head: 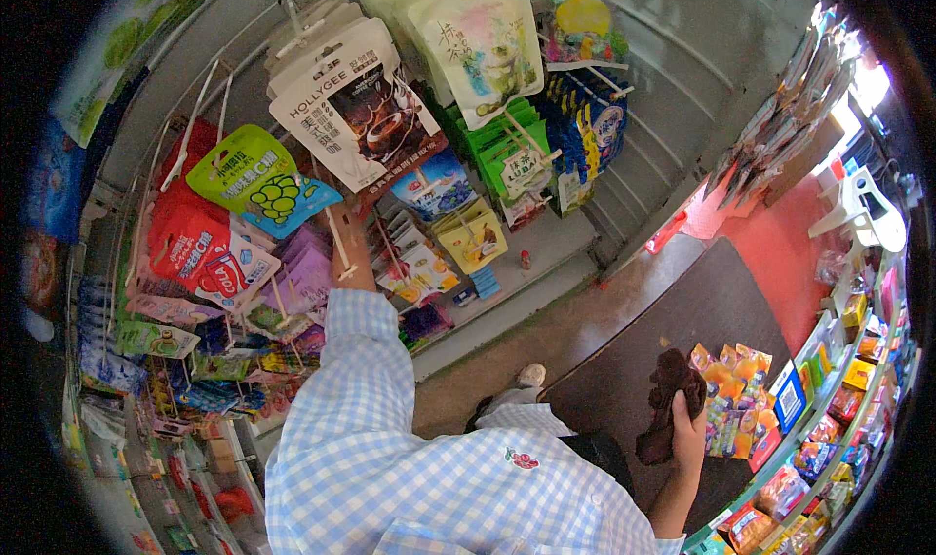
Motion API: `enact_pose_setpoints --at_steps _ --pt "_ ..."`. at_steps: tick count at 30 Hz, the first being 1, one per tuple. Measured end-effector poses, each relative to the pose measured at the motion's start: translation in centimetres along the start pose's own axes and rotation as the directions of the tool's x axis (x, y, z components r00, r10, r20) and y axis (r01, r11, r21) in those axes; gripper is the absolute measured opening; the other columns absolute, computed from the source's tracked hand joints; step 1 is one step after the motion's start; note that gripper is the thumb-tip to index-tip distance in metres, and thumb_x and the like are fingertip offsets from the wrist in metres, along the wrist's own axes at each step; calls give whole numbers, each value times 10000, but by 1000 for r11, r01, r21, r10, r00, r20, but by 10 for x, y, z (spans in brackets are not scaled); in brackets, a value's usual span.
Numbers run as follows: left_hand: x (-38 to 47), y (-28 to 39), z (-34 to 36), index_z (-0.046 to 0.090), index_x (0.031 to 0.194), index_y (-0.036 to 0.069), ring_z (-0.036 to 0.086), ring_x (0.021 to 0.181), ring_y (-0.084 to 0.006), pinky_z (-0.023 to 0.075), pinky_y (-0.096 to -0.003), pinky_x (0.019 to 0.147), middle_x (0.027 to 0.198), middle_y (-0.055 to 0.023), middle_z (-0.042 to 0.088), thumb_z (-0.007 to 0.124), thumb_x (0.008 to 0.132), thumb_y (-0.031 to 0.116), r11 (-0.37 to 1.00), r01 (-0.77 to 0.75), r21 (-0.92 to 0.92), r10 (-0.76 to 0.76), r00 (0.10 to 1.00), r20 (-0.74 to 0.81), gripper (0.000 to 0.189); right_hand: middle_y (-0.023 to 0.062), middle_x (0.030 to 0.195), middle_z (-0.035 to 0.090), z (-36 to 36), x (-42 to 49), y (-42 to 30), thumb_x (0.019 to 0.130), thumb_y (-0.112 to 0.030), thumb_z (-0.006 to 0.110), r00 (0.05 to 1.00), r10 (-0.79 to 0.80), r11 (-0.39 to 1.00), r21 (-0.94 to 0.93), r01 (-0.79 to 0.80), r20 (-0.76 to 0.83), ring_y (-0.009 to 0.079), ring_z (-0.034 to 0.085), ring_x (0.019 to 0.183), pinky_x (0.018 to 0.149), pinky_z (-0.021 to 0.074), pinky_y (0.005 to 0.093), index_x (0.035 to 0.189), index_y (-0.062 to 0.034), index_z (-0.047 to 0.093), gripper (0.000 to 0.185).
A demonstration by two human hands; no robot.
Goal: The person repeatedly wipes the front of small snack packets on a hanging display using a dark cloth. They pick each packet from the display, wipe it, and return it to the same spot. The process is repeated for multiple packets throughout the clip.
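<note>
My left forearm [353, 252] reaches up among candy bags on a hanging rack, and the bags hide my left hand. Just above it hangs a white-and-brown coffee candy bag [358, 109]. To its left are a green-and-blue grape candy bag [259, 182] and a red-and-white cola candy bag [208, 263]. Purple packets [301, 266] hang beside the forearm. Down at the right, my right hand [687, 431] grips a crumpled dark brown cloth [669, 398] over a dark tabletop [629, 358].
Metal hooks [340, 241] stick out from the grey rack panel [658, 80]. A pale matcha bag [479, 43] hangs higher up. Orange fruit-print packets [731, 394] and a blue-framed printed code [788, 398] are beside the cloth. Snack shelves [826, 445] curve along the right; a white stool [863, 204] stands beyond.
</note>
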State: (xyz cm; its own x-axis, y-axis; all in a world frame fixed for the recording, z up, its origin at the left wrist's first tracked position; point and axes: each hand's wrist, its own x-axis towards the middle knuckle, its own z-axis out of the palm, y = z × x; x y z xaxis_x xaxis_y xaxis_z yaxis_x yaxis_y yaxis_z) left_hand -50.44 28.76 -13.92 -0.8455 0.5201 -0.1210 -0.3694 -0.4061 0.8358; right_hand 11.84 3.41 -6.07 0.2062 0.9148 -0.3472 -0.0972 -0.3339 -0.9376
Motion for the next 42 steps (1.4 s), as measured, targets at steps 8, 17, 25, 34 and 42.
enact_pose_setpoints --at_steps 8,17,25,34,42 --pt "32 -21 -28 469 1318 60 532 1141 -325 475 -494 874 1328 -136 491 496 923 339 295 -278 914 394 907 149 485 66 1198 590 15 -2 -5 938 -199 578 1000 18 997 -74 -18 -4 181 531 1082 973 384 311 1270 -6 523 388" --pt "104 -35 -50 440 1347 43 521 1179 -327 458 -497 922 1380 -144 458 539 914 323 -868 -324 377 34 718 695 525 56 1195 575 14 -20 -1 901 -177 640 985 14 1000 -11 -13 174 155 531 1084 948 423 322 1280 -3 494 442" --pt "52 -50 -39 422 1368 39 495 1226 -330 417 -511 984 1423 -149 431 560 912 322 -544 -510 666 146 724 674 554 133 1122 648 -53 -42 94 818 -317 732 962 -37 966 -257 -36 -271 210 619 1030 896 476 341 1200 -23 555 513" --pt "-293 -8 -6 97 1512 75 436 1216 -208 394 -380 958 1443 -107 339 583 911 128 958 -139 250 97 981 170 775 81 1217 591 -131 -58 129 867 -211 674 995 6 1000 21 -4 -103 192 552 1093 969 405 324 1261 18 540 475" --pt "-332 75 -36 511 1305 20 439 1275 -228 322 -338 1066 1377 -111 480 450 971 120 714 -449 537 224 874 431 354 5 1014 604 -163 -49 122 872 -204 663 976 75 989 -138 -48 203 130 539 912 852 438 295 1171 -20 588 359"
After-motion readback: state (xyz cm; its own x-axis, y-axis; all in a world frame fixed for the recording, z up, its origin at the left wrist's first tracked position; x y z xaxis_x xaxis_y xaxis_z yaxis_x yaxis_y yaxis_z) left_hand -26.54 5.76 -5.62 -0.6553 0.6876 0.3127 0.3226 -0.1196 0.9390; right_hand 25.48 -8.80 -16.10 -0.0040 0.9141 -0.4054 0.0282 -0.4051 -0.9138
